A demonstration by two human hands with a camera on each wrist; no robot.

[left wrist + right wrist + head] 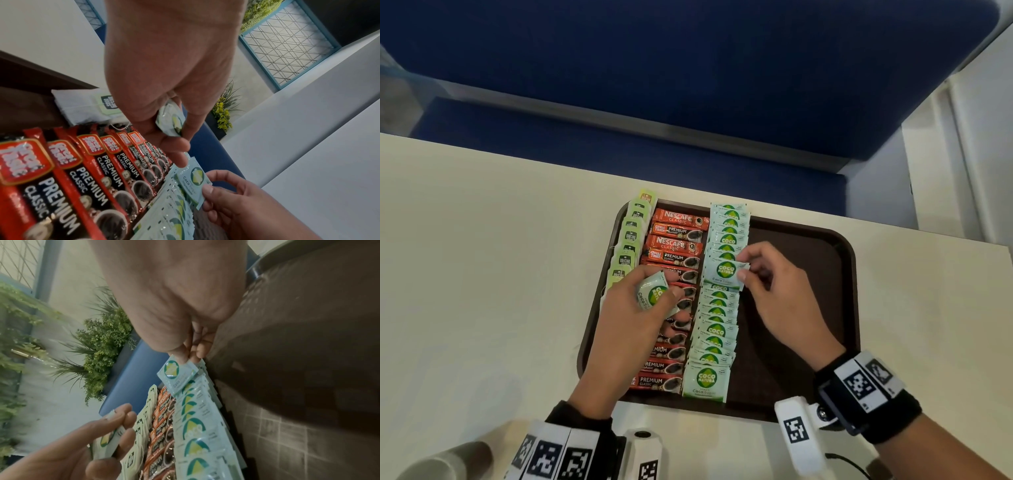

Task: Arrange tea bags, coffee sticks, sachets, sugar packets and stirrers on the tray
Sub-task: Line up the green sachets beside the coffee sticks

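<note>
The right hand (770,284) pinches one Coco Natura sugar packet (726,274) over the middle of the packet row (714,329) on the brown tray (808,308); best slid in flat, overlapping evenly. The left hand (633,311) grips spare packets (654,294) above the coffee sticks (671,260). Cream surface (482,274); blue seat (688,68) behind.

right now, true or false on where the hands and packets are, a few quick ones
1. The right hand pinches a Coco Natura sugar packet over the sugar row. True.
2. The left hand is empty. False: it holds a small stack of sugar packets.
3. The coffee sticks lie between the tea bags and the sugar row. True.
4. The tray is full on its right side. False: that part shows bare brown surface.
5. The tea bags are off the tray. False: they line its left edge.
</note>
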